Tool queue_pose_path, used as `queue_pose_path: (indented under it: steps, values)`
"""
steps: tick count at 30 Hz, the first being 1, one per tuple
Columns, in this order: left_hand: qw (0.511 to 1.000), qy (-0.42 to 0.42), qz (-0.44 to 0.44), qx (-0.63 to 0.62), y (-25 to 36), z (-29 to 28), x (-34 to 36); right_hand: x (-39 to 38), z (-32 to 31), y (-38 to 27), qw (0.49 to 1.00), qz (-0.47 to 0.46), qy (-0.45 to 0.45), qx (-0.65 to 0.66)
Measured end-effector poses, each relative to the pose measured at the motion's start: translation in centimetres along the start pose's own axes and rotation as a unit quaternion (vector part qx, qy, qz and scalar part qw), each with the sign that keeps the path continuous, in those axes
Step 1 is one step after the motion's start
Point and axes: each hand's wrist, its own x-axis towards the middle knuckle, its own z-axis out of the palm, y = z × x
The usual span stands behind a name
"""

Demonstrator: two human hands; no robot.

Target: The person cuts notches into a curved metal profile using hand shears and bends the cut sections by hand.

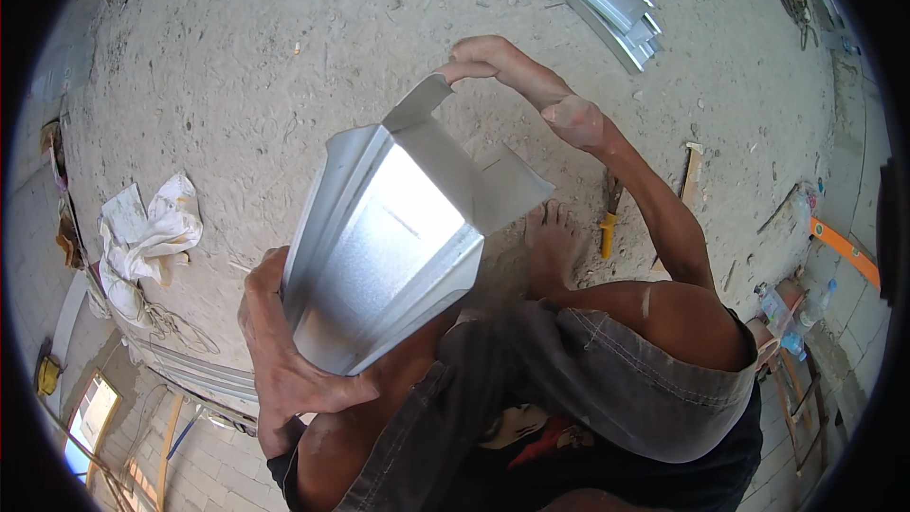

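A bent piece of shiny galvanized sheet metal (389, 237), folded like a gutter section with a flap at its far end, is held up in front of me. My left hand (284, 360) grips its near lower edge. My right hand (517, 71) pinches the upper tip of the far flap between the fingertips. Below the sheet are my bent knee in grey shorts (616, 370) and my bare foot (552, 242) on the dusty concrete floor.
More profiled metal strips (611, 0) lie on the floor at the top. A yellow-handled tool (609, 228) and a wooden-handled tool (690, 175) lie right of my foot. White crumpled rags (147, 237) are at left. Plastic bottles (791, 318) stand at right.
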Motion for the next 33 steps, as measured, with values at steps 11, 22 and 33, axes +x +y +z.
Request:
queue_pose_path:
  steps: [11,22,33]
  values:
    - [0.995,-0.039,0.054,0.07,-1.4,0.4,-2.8,2.8,0.9,0.5,0.94,0.117,-0.246,-0.206]
    - [0.98,0.121,0.089,0.132,-0.1,2.8,-3.4,5.5,-1.1,-7.8,0.768,-0.036,-0.197,-0.608]
    - [0.997,0.046,0.038,0.055,-0.3,1.2,-5.3,1.0,16.0,12.6,0.97,-0.059,0.005,0.237]
